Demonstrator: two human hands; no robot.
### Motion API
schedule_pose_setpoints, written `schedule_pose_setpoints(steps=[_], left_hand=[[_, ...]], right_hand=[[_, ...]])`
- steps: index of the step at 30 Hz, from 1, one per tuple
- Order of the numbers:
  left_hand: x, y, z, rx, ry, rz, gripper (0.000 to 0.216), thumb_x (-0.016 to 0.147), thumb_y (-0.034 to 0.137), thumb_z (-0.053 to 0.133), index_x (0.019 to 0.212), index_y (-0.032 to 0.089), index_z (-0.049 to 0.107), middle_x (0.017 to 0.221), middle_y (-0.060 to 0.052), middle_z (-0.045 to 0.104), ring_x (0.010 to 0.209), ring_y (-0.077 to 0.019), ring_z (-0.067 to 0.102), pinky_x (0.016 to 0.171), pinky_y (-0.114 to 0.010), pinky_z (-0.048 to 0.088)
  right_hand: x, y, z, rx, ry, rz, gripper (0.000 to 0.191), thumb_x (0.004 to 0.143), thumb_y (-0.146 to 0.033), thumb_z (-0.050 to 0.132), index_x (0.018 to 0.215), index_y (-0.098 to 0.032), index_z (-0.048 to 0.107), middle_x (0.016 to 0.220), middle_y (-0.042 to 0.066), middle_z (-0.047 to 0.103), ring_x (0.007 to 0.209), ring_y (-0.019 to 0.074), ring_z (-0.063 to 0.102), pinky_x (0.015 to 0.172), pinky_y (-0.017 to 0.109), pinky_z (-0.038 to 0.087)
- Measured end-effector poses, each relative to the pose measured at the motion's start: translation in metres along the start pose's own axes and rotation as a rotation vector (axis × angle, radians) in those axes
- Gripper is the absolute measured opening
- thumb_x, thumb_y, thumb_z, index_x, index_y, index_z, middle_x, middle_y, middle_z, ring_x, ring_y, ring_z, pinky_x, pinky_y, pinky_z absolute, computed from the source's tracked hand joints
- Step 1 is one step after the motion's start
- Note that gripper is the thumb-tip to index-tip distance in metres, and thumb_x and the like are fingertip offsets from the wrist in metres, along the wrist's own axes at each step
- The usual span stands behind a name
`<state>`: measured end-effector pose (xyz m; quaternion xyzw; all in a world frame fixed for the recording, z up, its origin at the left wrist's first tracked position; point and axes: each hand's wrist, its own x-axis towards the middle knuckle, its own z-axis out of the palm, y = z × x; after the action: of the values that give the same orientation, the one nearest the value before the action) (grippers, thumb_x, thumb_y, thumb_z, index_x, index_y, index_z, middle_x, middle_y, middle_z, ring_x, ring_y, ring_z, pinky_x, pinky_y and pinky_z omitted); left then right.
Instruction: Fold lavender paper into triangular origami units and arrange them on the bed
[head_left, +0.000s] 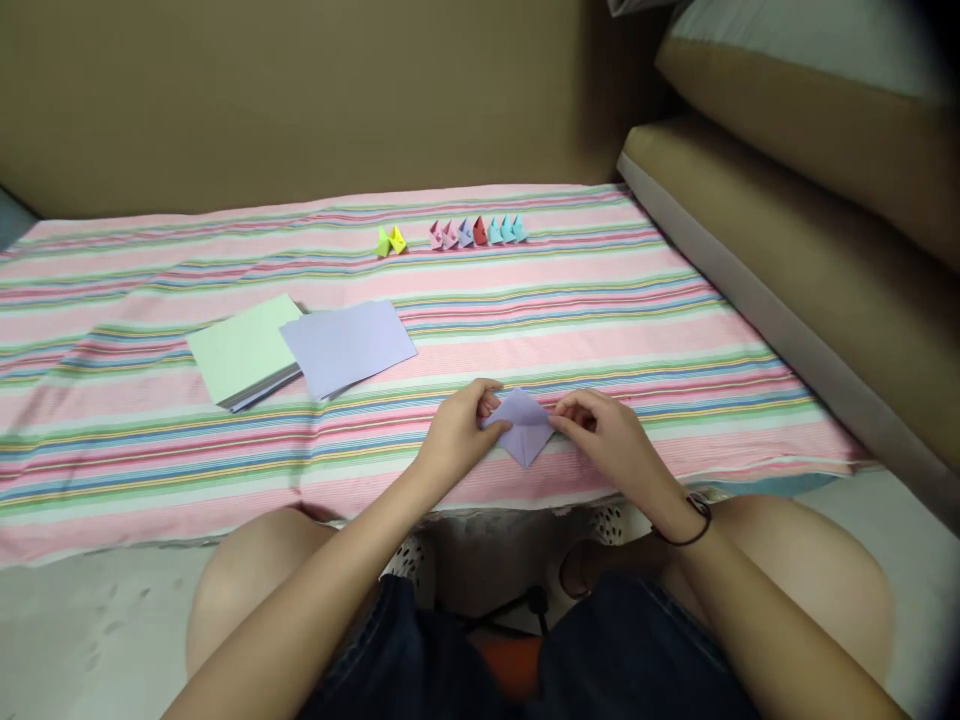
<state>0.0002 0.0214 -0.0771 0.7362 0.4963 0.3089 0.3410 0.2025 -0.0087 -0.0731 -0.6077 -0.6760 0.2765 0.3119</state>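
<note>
A folded purple paper [525, 432] in a diamond shape, with a crease down its lower half, is held between both hands just above the near part of the striped cloth [600, 330]. My left hand [463, 418] pinches its left corner, thumb on top and fingers behind. At the right corner, my right hand [600, 430] grips the paper between thumb and fingertips. Left of my hands lie purple paper sheets [349, 348], partly overlapping a thicker stack of paper with a pale green sheet on top [246, 350].
Small folded paper figures stand in a row toward the back: a yellow pair [391, 241], then pink, purple, a red one [481, 232] and blue ones [508, 230]. Brown cushions [795, 250] border the right side. A brown panel [315, 100] rises behind the cloth.
</note>
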Motion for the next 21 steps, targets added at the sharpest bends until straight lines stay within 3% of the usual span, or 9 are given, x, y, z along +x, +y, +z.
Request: schedule_pose_setpoints(steps=[2,6,8,13,21], left_hand=[[0.004,0.003,-0.003,-0.036,-0.035,-0.032,0.039,0.069,0.015,0.068,0.106,0.018,0.058,0.081,0.001,0.061,0.071,-0.0132,0.055,0.066,-0.025,0.044],[0.008,0.009,-0.009,-0.099,-0.136,-0.078,0.013,0.072,0.027,0.066,0.079,0.017,0.064,0.066,0.003,0.057,0.060,-0.0119,0.048,0.055,-0.024,0.035],[0.008,0.012,-0.012,-0.203,-0.151,-0.085,0.016,0.074,0.032,0.063,0.072,0.016,0.063,0.065,0.002,0.057,0.061,-0.0124,0.048,0.055,-0.024,0.035],[0.006,0.018,-0.013,-0.470,-0.102,-0.123,0.022,0.071,0.036,0.067,0.074,0.015,0.060,0.066,0.002,0.057,0.061,-0.0127,0.052,0.057,-0.024,0.039],[0.004,0.030,-0.014,-0.517,-0.090,-0.095,0.019,0.069,0.031,0.070,0.076,0.014,0.065,0.068,0.000,0.062,0.062,-0.0130,0.054,0.058,-0.024,0.041]], right_hand=[[0.002,-0.001,-0.002,0.084,0.005,-0.024,0.008,0.082,-0.027,0.061,0.077,-0.020,0.061,0.078,0.003,0.062,0.072,0.0177,0.058,0.066,0.031,0.044],[0.005,-0.005,-0.003,0.291,-0.015,0.023,0.012,0.082,-0.032,0.059,0.081,-0.020,0.057,0.077,0.003,0.065,0.075,0.0185,0.063,0.067,0.030,0.047],[0.005,-0.009,-0.003,0.395,-0.026,0.064,0.016,0.081,-0.034,0.061,0.086,-0.021,0.053,0.075,0.002,0.066,0.074,0.0188,0.066,0.066,0.031,0.049],[0.003,-0.022,0.000,0.451,-0.013,0.043,0.030,0.075,-0.031,0.066,0.098,-0.022,0.049,0.077,0.001,0.068,0.070,0.0173,0.066,0.063,0.029,0.051],[0.001,-0.040,-0.001,0.502,0.005,0.002,0.040,0.073,-0.024,0.065,0.109,-0.021,0.049,0.079,0.001,0.070,0.073,0.0180,0.068,0.063,0.028,0.053]])
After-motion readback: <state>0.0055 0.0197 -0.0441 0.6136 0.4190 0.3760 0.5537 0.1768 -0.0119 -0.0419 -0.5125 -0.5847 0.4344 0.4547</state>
